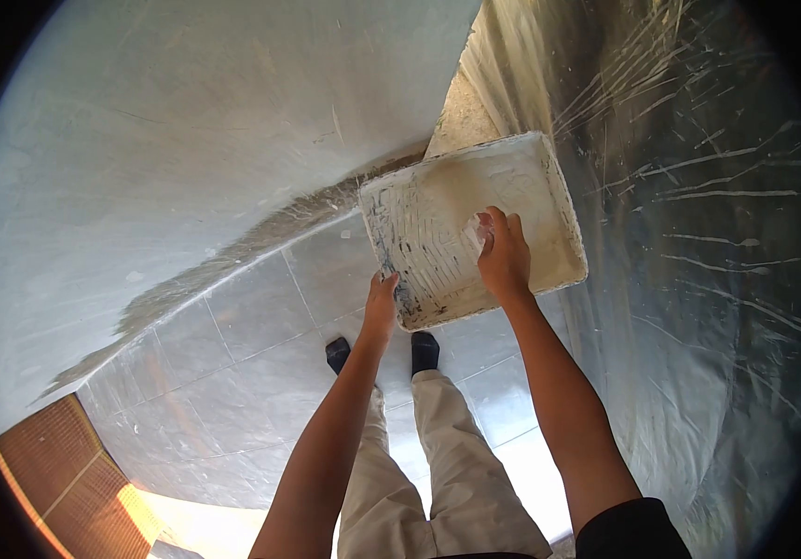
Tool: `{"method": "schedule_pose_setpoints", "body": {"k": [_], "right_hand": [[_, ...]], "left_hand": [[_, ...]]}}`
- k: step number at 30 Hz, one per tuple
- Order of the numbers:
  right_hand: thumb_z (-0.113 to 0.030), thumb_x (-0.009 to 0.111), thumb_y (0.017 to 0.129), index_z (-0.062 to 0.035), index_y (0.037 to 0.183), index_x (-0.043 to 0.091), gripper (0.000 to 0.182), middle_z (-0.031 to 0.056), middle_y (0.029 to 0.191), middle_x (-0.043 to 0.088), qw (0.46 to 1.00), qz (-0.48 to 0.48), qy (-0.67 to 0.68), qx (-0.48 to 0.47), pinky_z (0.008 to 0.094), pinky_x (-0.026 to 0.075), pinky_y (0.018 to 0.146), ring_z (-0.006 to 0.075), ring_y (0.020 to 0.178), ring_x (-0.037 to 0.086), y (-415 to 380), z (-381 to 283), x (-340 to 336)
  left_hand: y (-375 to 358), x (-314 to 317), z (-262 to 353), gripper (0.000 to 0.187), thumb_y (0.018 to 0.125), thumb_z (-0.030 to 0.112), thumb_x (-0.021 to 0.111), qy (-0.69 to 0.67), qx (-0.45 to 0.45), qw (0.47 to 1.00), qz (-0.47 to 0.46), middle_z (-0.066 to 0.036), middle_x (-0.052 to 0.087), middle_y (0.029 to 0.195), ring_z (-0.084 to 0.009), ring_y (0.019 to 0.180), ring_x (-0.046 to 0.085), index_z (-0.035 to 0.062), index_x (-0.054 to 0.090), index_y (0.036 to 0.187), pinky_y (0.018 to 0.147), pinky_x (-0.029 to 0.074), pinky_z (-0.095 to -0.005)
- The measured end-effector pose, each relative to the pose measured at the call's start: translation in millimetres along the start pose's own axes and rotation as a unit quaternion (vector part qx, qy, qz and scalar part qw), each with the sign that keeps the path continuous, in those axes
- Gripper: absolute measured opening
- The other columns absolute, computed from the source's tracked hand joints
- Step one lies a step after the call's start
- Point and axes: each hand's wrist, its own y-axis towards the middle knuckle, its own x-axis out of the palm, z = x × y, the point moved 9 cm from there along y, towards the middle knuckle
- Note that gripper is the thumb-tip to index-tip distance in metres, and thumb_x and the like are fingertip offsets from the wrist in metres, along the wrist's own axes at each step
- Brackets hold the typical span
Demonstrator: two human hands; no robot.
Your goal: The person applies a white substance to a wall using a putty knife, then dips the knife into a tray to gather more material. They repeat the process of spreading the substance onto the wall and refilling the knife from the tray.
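A paint tray (461,182), rectangular with a ribbed slope on its left side, is coated in whitish paint. My left hand (382,303) grips its left edge near the lower corner, the thumb at the rim. Over the middle of the tray, my right hand (506,253) is closed around a small paint-smeared pad (478,230), whitish with a pinkish patch. Its exact kind is hard to make out, as the fingers cover part of it. Whether the pad touches the tray's bottom cannot be told.
To the left rises a pale grey wall (232,121) with a darker band along its foot. Paint-streaked plastic sheeting (698,233) hangs on the right. Grey tiles (251,317) form the floor under my feet (424,351). An orange-brown grille (55,456) is at lower left.
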Motion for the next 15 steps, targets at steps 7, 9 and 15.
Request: {"method": "schedule_pose_setpoints", "body": {"k": [7,9,15], "right_hand": [[0.0,0.058,0.087,-0.01,0.121,0.051,0.036,0.0155,0.104,0.052,0.999,0.001,-0.008,-0.052,0.0458,0.053,0.073,0.038,0.088,0.063,13.4,-20.0,4.0],[0.0,0.057,0.087,-0.0099,0.121,0.052,0.036,0.0155,0.104,0.052,0.999,-0.005,-0.01,-0.051,0.0459,0.053,0.074,0.0381,0.088,0.063,13.7,-19.1,5.9],[0.001,0.057,0.086,-0.0096,0.121,0.052,0.036,0.0153,0.105,0.053,0.999,-0.019,-0.01,-0.036,0.0457,0.053,0.075,0.0379,0.09,0.063,13.1,-11.9,13.6]], "left_hand": [[-11.7,4.5,11.6,0.07,0.093,0.03,0.053,-0.011,-0.002,1.0,0.003,-0.023,0.047,0.139,-0.0292,0.129,0.045,-0.0083,0.026,0.146,0.108,0.032,-0.0351],[-17.0,8.1,19.7,0.063,0.094,0.028,0.052,-0.01,0.008,1.0,-0.009,-0.021,0.051,0.134,-0.0272,0.123,0.05,-0.0073,0.033,0.142,0.104,0.036,-0.035],[-23.3,9.7,27.3,0.055,0.095,0.025,0.051,-0.023,0.002,1.0,0.002,-0.019,0.054,0.13,-0.0266,0.12,0.051,-0.0062,0.038,0.138,0.103,0.037,-0.0347]]}}
